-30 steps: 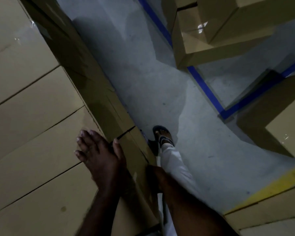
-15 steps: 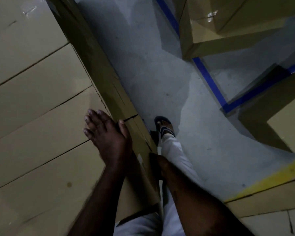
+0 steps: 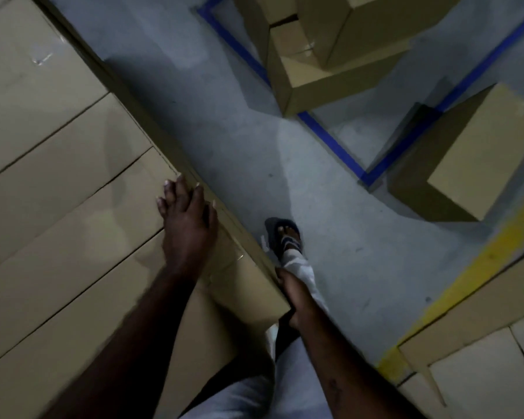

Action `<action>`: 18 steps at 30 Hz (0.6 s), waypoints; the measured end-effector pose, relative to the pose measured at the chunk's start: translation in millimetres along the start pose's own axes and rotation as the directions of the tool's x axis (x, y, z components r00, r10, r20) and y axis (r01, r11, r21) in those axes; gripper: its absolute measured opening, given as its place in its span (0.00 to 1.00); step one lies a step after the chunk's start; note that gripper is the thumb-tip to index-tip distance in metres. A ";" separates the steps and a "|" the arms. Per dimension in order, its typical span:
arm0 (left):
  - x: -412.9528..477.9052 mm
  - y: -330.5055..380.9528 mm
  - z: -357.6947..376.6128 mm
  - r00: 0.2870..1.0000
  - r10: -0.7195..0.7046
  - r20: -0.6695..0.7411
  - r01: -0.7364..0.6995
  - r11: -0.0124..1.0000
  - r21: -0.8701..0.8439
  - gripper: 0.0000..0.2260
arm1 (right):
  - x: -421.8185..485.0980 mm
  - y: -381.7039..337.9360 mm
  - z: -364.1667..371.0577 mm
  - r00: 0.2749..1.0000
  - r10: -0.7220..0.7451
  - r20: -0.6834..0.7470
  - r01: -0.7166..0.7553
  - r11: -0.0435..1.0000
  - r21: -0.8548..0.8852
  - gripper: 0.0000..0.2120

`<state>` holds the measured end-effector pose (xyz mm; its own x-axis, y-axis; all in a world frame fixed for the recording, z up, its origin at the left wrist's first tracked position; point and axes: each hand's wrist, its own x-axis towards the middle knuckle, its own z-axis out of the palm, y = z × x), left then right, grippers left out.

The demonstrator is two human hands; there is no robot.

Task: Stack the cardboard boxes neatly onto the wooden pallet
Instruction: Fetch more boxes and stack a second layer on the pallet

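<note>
**Dim taped floor (image 3: 224,131), box at the stack's edge**

The box (image 3: 239,282) sits at the near end of the stack (image 3: 58,146), tight against its neighbours. The left grip (image 3: 188,219) lies flat on the top edge, fingers straight. The right grip (image 3: 294,297) curls round its lower corner. The cardboard looks stiff and probably light, so the bottom edges are best to hold. More boxes (image 3: 466,152) wait across the floor.

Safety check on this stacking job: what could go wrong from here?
The box is held only by a flat left hand on top and the right hand at its lower corner; it could slip. The sandalled foot stands right beside it, toes exposed. A loose box on the floor ahead could trip them.
</note>
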<state>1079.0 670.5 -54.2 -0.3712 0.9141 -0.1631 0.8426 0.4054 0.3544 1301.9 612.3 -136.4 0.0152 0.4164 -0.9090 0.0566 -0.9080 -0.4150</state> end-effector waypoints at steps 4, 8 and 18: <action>-15.7 -25.1 -18.0 0.985 0.170 -0.019 -0.170 0.985 0.017 0.16 | -38.3 0.9 -3.3 0.990 0.109 0.095 -0.127 0.970 0.207 0.28; -39.5 -42.5 -36.7 0.989 0.137 -0.063 -0.132 0.988 0.078 0.15 | -62.5 2.4 -12.9 0.984 -0.081 0.157 0.084 0.996 -0.011 0.31; -58.3 -61.2 -62.5 0.990 -0.140 0.024 0.136 0.984 0.118 0.14 | -75.4 17.0 8.4 0.929 -0.368 0.035 0.363 0.892 -0.271 0.28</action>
<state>1024.7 592.8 -8.9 -0.4760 0.8480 -0.2332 0.8241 0.5227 0.2182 1293.3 565.1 -75.1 -0.0421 0.7194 -0.6934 0.3262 -0.6461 -0.6901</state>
